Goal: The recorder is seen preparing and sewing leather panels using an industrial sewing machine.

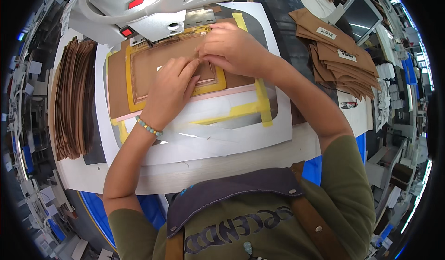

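Note:
A brown fabric piece (118, 81) lies flat beneath a yellow rectangular frame (129, 77), under the head of a white sewing machine (171, 5). My left hand (171, 88), with a beaded bracelet on its wrist, rests over the frame's middle, its fingertips pressed together on the fabric. My right hand (236, 49) is bent over the frame's right side, fingers closed in a pinch. The fingertips of both hands meet near the frame's upper right; whatever is between them is too small or hidden to make out. A small white patch shows beside my left knuckles.
A tall stack of brown pieces (74, 98) stands at the left. More brown pieces with white labels (343, 58) are piled at the right, near a small screen (359, 17) and a small red-and-black tool (348, 105). Yellow tape (266, 102) edges the white sheet (194, 151).

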{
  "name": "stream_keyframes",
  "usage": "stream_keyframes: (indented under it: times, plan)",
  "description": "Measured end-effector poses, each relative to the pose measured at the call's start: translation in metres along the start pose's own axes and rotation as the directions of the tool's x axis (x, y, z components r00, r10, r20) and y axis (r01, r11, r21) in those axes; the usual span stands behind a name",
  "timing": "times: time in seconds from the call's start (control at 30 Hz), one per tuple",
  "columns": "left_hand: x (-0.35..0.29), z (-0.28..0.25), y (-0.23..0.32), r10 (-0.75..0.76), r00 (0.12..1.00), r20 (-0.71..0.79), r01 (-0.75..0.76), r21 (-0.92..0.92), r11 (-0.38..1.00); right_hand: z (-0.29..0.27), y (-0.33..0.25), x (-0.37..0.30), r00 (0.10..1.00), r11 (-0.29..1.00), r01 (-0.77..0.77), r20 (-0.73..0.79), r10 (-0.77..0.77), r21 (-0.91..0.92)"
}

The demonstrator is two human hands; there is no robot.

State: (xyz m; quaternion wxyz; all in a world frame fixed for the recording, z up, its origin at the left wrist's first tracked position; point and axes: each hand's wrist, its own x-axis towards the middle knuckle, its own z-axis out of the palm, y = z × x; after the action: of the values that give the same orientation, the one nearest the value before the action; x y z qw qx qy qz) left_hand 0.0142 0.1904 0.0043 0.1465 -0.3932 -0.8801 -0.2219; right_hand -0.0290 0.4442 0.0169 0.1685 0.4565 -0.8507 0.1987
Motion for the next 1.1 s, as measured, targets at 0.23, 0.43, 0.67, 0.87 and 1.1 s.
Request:
stream_keyframes:
  times: [0.23, 0.43, 0.67, 0.87, 1.1]
  plan:
    - [-0.007, -0.007, 0.000, -0.003, 0.999, 0.037, 0.004, -0.032, 0.999, -0.021, 0.010, -0.009, 0.998, 0.991, 0.052, 0.049, -0.046, -0.126]
    - [-0.013, -0.014, -0.004, 0.041, 0.991, 0.126, -0.054, 0.109, 0.993, -0.026, 0.032, -0.018, 0.992, 0.939, -0.022, 0.108, 0.063, -0.343]
    - [0.001, -0.002, -0.014, -0.016, 0.998, 0.066, 0.015, 0.017, 1.000, -0.003, 0.027, -0.032, 0.990, 0.925, -0.101, 0.051, 0.129, -0.366]
    - [0.024, 0.015, -0.023, 0.010, 0.996, 0.091, -0.009, -0.017, 1.000, 0.006, 0.029, -0.048, 0.968, 0.914, -0.196, 0.080, 0.239, -0.356]
    - [0.026, 0.018, -0.019, -0.018, 0.992, 0.127, 0.016, 0.011, 1.000, 0.008, 0.027, -0.047, 0.955, 0.911, -0.252, 0.070, 0.289, -0.328]
